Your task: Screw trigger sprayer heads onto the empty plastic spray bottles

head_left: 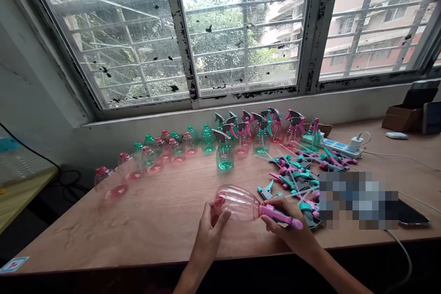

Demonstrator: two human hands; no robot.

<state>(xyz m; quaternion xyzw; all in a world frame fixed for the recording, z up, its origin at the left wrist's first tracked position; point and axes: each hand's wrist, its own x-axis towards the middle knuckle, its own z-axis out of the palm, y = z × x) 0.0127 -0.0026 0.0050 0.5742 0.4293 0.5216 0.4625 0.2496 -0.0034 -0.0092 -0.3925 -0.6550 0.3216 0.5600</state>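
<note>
A clear pink spray bottle (239,203) lies on its side above the wooden table (155,220). My left hand (210,232) is curled around the bottle's base end. My right hand (287,225) grips the pink trigger sprayer head (280,216) at the bottle's neck. A pile of loose pink and teal sprayer heads (299,177) lies just right of my hands.
Along the window wall stand several pink and green bottles without heads (161,149) and several with heads (257,135). A white power strip (339,147), a phone (411,213), a cardboard box (401,117) and cables lie to the right.
</note>
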